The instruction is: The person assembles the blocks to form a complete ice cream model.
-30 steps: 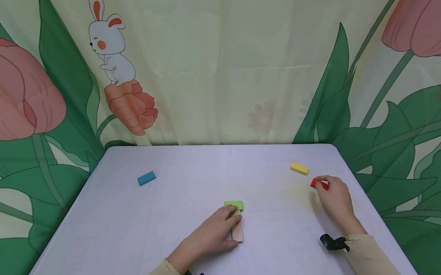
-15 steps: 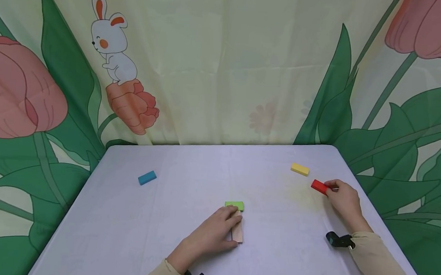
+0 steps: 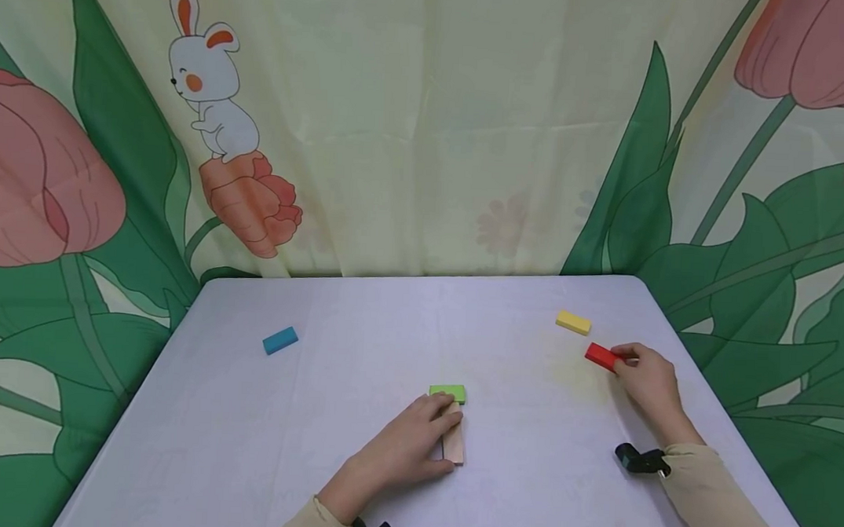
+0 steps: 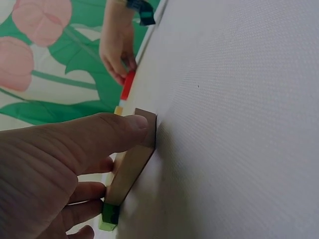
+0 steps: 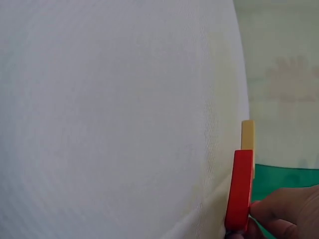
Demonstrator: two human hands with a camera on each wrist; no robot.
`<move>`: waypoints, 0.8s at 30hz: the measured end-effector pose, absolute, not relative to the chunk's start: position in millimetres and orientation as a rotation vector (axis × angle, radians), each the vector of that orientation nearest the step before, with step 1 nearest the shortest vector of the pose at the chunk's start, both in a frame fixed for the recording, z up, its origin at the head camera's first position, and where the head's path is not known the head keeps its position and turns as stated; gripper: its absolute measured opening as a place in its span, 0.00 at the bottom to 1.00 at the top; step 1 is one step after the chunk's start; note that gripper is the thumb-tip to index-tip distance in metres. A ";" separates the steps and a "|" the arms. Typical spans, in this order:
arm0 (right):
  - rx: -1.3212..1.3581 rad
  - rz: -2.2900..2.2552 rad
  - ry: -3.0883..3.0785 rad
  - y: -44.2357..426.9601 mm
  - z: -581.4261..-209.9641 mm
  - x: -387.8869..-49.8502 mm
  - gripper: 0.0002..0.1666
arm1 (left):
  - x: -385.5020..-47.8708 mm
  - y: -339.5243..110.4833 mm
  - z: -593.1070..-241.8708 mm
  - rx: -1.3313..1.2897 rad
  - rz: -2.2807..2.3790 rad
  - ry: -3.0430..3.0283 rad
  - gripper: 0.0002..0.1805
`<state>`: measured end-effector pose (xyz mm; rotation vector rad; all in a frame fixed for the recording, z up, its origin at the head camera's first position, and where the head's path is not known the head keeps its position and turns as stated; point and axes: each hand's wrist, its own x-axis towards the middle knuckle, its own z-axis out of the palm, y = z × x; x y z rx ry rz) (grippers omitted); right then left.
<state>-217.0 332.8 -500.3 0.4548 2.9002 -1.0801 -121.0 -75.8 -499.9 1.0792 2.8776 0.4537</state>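
My left hand (image 3: 403, 443) holds a plain wooden block (image 3: 454, 442) on the table, its thumb against the block's near end and its fingers along the far part. A light green block (image 3: 448, 393) lies across the far end of the wooden one; a fingertip reaches its edge. In the left wrist view, the thumb lies on the end face of the wooden block (image 4: 130, 169). At the right, my right hand (image 3: 650, 383) pinches the right end of a red block (image 3: 601, 355). Whether this block touches the table cannot be told. A yellow block (image 3: 573, 322) lies just beyond it.
A blue block (image 3: 280, 341) lies on the white-covered table (image 3: 363, 324) at the left. Behind the table hangs a curtain (image 3: 427, 138) printed with tulips and a rabbit. Each wrist carries a small black device (image 3: 641, 459).
My right hand has shifted its hold from the middle of the red block to its right end, then moved slightly left with it. My left hand stays in place.
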 end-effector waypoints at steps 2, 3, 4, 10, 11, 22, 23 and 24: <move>0.433 -1.074 2.908 329.8 -499.7 -216.9 0.23 | -121.3 -75.8 -498.8 1.065 0.443 2.874 0.37; 0.423 -1.071 2.911 327.9 -499.5 -216.8 0.23 | -121.4 -75.7 -498.2 1.058 0.435 2.871 0.37; 0.409 -1.070 2.914 326.2 -499.4 -216.6 0.23 | -121.5 -75.6 -497.7 1.051 0.429 2.870 0.37; 0.336 -1.040 2.923 314.0 -496.7 -214.4 0.22 | -121.8 -75.9 -498.0 1.053 0.424 2.862 0.36; 0.332 -1.035 2.922 311.7 -496.1 -214.3 0.22 | -121.7 -76.1 -498.5 1.061 0.428 2.862 0.36; 0.299 -1.059 2.913 293.1 -494.9 -213.4 0.21 | -121.6 -76.9 -500.8 1.080 0.443 2.871 0.37; 0.293 -1.057 2.916 291.8 -495.0 -213.4 0.21 | -121.5 -77.1 -501.0 1.082 0.446 2.870 0.37; 0.288 -1.054 2.916 290.5 -495.3 -213.4 0.21 | -121.2 -77.1 -500.9 1.085 0.451 2.869 0.37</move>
